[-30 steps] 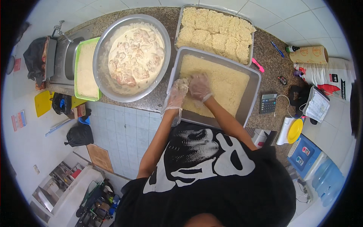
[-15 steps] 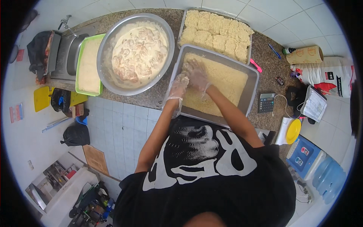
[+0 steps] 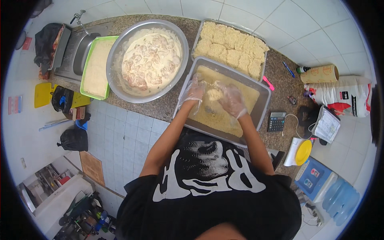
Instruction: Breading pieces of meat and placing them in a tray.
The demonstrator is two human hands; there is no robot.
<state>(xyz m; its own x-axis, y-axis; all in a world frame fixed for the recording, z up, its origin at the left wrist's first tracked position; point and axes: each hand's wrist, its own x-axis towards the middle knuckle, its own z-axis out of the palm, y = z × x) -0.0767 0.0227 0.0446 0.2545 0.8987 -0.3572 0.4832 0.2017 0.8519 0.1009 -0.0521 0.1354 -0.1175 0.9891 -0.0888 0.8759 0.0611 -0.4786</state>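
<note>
A crumby lump (image 3: pixel 214 95) is in the gray tub (image 3: pixel 262 107) between the left hand (image 3: pixel 195 89) and the right hand (image 3: pixel 233 100), and I cannot tell if their fingers are apart or together.

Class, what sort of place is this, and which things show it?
Likely a kitchen, perhaps a small food business: there are a metal sink, a large metal bowl of battered pieces and a gray tub of crumbs.
</note>
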